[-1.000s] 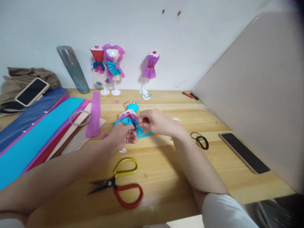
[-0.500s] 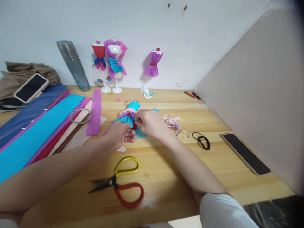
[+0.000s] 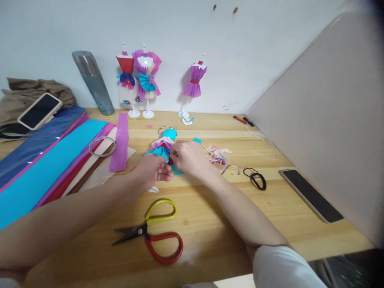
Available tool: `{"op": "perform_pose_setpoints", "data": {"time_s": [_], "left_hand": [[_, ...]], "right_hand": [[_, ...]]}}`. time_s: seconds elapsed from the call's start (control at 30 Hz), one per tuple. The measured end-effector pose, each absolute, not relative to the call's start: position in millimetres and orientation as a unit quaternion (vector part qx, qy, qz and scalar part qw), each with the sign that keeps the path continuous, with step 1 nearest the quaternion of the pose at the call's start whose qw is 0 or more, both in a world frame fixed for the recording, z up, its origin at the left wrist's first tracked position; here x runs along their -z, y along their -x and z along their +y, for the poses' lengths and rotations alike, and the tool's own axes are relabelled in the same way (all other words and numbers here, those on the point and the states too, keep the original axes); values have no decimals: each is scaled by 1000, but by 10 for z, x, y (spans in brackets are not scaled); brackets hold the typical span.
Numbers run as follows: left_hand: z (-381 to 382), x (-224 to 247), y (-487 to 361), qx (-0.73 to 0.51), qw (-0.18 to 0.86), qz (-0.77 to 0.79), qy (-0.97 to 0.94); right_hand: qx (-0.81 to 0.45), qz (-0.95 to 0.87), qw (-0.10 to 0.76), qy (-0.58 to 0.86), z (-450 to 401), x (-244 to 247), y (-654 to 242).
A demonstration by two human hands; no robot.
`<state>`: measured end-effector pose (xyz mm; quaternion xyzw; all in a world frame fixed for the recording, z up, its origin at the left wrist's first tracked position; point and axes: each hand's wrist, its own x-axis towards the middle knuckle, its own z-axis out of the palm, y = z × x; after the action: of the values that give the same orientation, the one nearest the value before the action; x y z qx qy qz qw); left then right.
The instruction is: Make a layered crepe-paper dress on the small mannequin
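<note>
A miniature dress form (image 3: 168, 138) in blue, pink, purple and red crepe paper lies tilted on the table between my hands. My left hand (image 3: 153, 170) is closed on the lower blue skirt, thumb on top and fingers curled beneath. Pinched fingertips of my right hand (image 3: 189, 156) press at the red and blue paper on the skirt's right side; what exactly they grip is hidden. The white stand base (image 3: 154, 189) shows below my left hand. Scissors (image 3: 147, 231) with one yellow and one red handle lie nearer me, blades parted.
Three dressed mini forms (image 3: 146, 86) stand along the wall beside a spray bottle (image 3: 93, 82). Crepe paper strips (image 3: 66, 160), a tape roll (image 3: 102, 147) and a phone (image 3: 40, 111) lie left. Paper scraps (image 3: 218, 155), black hair ties (image 3: 255, 179) and another phone (image 3: 310, 195) lie right.
My right hand has shifted very slightly, uncovering a bit more of a blue scrap behind it. My left hand keeps its place on the skirt. The view has moved a little.
</note>
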<state>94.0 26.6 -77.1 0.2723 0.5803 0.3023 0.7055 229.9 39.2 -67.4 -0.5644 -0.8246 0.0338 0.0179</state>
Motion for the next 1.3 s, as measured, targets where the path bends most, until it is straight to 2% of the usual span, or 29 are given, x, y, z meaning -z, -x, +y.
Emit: {"op": "perform_pose_setpoints", "data": {"time_s": [0.63,1.03,1.3], "left_hand": [[270,801,-916,-313,708,574,-266],[272,765,-925,-305,708,577,-270],[273,759,-937,-310,703,583,-264]], "right_hand": [[-20,-811,26,584,384,671,-2265],[-69,-823,31,563,375,668,-2267],[-19,-817,24,576,384,694,-2261]]}}
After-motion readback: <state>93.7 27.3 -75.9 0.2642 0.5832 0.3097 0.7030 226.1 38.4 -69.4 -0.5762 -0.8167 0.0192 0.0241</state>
